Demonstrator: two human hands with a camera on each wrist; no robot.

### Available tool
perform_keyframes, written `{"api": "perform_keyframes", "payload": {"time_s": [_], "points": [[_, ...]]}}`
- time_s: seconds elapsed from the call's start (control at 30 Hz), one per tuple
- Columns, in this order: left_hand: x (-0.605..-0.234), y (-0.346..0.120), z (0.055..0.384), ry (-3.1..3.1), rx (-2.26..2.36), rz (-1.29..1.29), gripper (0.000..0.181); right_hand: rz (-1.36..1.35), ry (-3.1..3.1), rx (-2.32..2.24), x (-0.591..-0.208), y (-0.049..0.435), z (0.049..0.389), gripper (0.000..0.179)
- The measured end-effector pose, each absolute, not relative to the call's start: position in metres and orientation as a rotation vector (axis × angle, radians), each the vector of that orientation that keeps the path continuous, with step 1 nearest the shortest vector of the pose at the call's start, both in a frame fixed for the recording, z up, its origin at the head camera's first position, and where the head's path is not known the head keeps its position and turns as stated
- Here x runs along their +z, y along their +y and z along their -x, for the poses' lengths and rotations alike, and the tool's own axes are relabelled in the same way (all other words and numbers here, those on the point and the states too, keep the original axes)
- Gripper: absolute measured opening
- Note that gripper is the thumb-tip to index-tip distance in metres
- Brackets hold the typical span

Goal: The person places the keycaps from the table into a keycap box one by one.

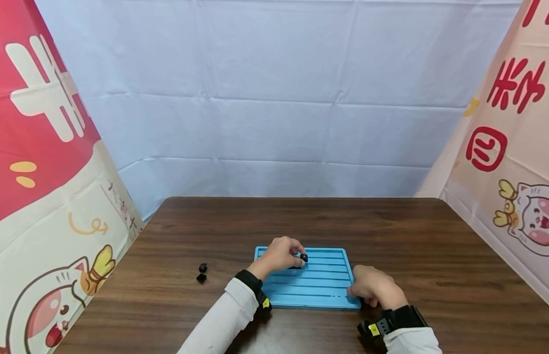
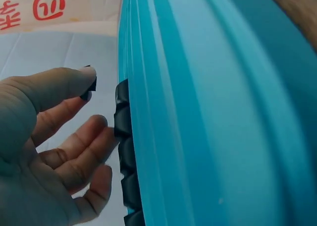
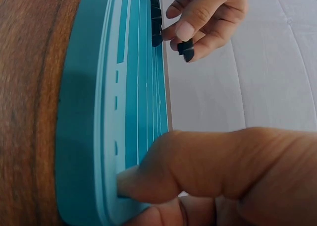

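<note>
My left hand pinches a small black keycap between thumb and finger, just above the blue ridged tray. In the left wrist view that keycap is held apart from a row of black keycaps standing along the tray's grooves. The left hand's other fingers are loosely bent near this row. My right hand grips the tray's near right corner, thumb on the rim and fingers curled at its outer side. Most of the row is hidden behind the left hand in the head view.
Two loose black pieces, one a keycap, lie on the brown wooden table left of the tray. A pale cloth hangs behind the table, with printed banners at both sides.
</note>
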State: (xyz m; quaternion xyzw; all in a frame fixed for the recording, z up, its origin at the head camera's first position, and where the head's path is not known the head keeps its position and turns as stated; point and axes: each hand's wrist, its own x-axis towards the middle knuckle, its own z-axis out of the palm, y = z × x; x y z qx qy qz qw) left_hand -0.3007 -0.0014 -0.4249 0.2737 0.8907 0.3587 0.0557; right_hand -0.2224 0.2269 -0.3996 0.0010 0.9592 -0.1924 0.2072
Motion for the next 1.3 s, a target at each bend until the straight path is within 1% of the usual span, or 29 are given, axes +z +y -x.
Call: {"api": "perform_keyframes", "payload": {"time_s": [0.33,0.6,1.3], "points": [[-0.426,0.007,0.297,2.771,1.039,-0.699,0.012,-0.016,2.673,-0.519,-0.400,0.227,0.223,0.016],[-0.429,0.009,0.294,2.827,0.951,-0.735,0.014,-0.002,2.674,-0.530,-0.401,0.227,0.223,0.016],[-0.434,0.009,0.291,2.906,0.802,-0.783,0.012,0.040,2.691,-0.548,-0.402,0.227,0.220,0.016]]}}
